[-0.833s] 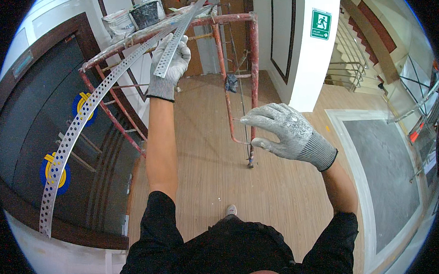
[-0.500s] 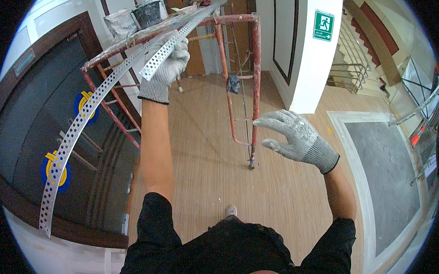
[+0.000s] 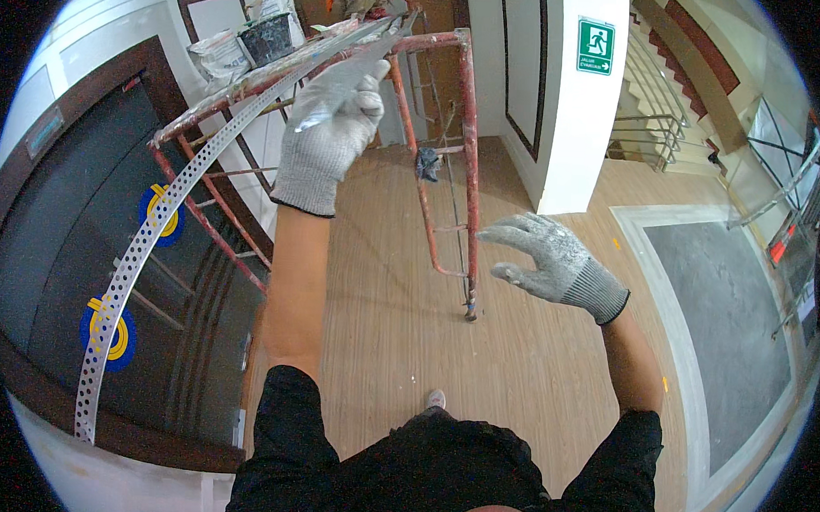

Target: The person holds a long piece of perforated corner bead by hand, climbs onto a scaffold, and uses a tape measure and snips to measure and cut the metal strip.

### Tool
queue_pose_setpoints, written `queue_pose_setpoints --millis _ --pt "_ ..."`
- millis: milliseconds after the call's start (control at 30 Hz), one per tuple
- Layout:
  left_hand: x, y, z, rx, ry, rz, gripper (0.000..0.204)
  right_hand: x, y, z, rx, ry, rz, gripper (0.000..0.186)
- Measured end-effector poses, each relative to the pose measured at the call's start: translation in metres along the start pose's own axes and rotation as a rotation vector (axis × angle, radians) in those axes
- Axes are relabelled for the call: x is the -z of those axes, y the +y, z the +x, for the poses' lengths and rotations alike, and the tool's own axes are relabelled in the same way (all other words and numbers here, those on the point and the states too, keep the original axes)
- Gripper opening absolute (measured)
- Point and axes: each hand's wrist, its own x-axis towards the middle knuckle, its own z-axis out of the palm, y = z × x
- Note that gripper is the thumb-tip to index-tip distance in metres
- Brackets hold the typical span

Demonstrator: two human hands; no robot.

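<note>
My left hand (image 3: 333,118), in a pale knit work glove, is raised beside the scaffold with its fingers closed round a perforated metal strip (image 3: 381,49). That strip runs away from the hand toward the far end of the scaffold top; my glove hides most of its near part. A second, long perforated metal strip (image 3: 146,240) lies over the scaffold's edge and curves down to the lower left. My right hand (image 3: 554,261), in a matching glove dusted white, hovers over the floor with fingers and thumb apart, holding nothing.
A red, paint-spattered scaffold (image 3: 468,132) stands ahead, bearing a black bucket (image 3: 267,40) and a white sack (image 3: 220,55). Another person (image 3: 365,2) is at its far end. Dark double doors (image 3: 59,217) are left; a white column (image 3: 577,126) and stairs (image 3: 672,130) are right.
My left hand has shifted slightly right and turned, so the held strip's perforated near end no longer shows plainly. My right hand has barely moved.
</note>
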Motion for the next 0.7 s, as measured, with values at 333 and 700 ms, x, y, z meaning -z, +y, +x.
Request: queue_pose_setpoints --millis 333,700 --pt "-0.004 -0.07 0.008 -0.093 0.007 0.466 0.029 0.042 -0.002 0.009 0.088 0.353 -0.007 0.048" --pt "-0.028 -0.1 0.016 -0.151 0.078 0.468 0.033 0.084 -0.037 0.058 0.479 0.604 -0.308 0.062"
